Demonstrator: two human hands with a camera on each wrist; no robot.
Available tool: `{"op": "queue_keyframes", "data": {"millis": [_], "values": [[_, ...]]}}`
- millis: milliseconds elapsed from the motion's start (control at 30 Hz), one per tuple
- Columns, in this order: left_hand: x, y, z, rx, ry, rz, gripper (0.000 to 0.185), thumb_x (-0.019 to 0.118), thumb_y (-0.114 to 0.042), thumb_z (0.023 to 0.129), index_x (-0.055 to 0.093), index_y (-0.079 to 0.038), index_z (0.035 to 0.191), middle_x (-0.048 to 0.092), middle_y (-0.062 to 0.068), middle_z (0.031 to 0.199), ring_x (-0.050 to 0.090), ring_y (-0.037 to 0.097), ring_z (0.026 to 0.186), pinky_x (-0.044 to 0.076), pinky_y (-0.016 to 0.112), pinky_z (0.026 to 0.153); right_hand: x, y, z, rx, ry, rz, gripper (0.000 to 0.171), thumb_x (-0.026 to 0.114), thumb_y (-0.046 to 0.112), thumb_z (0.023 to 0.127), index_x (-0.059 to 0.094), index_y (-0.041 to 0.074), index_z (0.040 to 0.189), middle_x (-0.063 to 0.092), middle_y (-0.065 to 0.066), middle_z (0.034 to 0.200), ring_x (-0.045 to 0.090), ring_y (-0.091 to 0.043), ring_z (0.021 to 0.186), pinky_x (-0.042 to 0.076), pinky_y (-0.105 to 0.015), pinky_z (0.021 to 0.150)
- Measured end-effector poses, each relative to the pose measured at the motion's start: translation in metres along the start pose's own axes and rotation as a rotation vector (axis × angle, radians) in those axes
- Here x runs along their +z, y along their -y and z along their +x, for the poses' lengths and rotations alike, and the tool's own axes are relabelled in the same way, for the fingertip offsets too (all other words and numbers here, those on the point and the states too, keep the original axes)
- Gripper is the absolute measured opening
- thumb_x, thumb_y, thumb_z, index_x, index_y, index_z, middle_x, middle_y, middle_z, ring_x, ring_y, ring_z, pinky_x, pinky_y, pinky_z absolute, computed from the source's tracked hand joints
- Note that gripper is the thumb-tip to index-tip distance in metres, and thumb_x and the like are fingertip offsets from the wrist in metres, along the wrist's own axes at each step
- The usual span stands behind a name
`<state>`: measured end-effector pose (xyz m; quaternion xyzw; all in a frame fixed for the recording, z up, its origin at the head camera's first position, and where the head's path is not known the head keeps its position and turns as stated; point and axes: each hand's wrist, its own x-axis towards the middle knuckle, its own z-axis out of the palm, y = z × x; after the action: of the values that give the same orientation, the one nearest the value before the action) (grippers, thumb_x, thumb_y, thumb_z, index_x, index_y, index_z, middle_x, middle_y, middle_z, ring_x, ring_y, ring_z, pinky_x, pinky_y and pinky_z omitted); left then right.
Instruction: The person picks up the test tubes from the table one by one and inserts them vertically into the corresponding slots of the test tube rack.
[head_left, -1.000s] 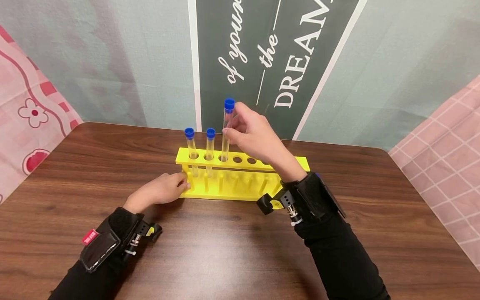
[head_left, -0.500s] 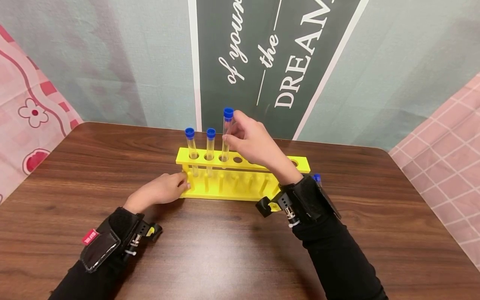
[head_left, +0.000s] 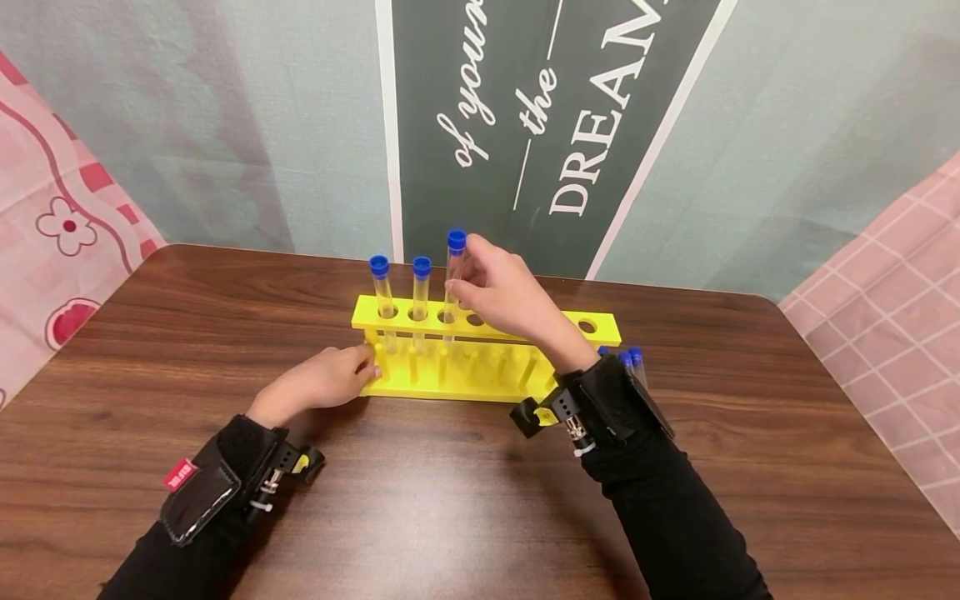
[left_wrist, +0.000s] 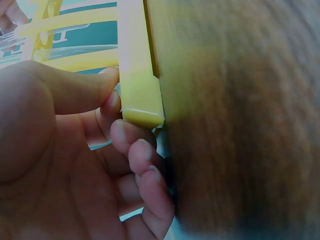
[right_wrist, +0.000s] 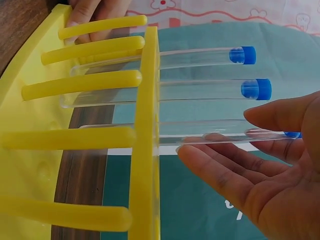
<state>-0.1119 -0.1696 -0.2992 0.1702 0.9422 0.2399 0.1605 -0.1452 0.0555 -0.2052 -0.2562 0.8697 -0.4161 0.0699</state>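
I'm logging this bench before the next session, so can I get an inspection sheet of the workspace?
Surface: dark wooden table, bare in front of the rack.
Job's things: yellow rack with two capped tubes seated at its left end; third tube part-way into the third hole.
Clutter: more blue-capped tubes lying behind the right wrist.
Hands: left hand holds the rack's left end; right hand pinches the third tube near its cap.
Cables: nothing seen.
Surroundings: lettered banner on the wall, pink cloth at both sides.
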Motion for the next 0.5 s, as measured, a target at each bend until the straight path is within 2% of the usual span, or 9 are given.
{"op": "queue_keyframes", "data": {"millis": [300, 500], "values": [[-0.0001, -0.0009, -0.0009, -0.005, 0.002, 0.001, 0.018, 0.045, -0.016, 0.096, 0.047, -0.005, 0.083, 0.038, 0.003, 0.064, 0.035, 0.016, 0.055, 0.031, 0.028, 0.054, 0.0026, -0.0037, 0.0011, 0.012, 0.007, -0.043, 0.009, 0.055, 0.010, 0.090, 0.047, 0.007, 0.093, 0.060, -0.008, 0.086, 0.058, -0.020, 0.072, 0.050, -0.029, 0.061], [0.0002, -0.0012, -0.0002, -0.005, 0.002, 0.005, 0.017, 0.045, -0.016, 0.096, 0.047, -0.004, 0.084, 0.038, 0.003, 0.064, 0.037, 0.016, 0.056, 0.032, 0.028, 0.055, 0.0034, -0.0071, 0.0010, -0.004, 0.010, -0.090, 0.010, 0.056, 0.012, 0.090, 0.047, 0.008, 0.093, 0.059, -0.006, 0.082, 0.055, -0.020, 0.069, 0.045, -0.031, 0.061]]}}
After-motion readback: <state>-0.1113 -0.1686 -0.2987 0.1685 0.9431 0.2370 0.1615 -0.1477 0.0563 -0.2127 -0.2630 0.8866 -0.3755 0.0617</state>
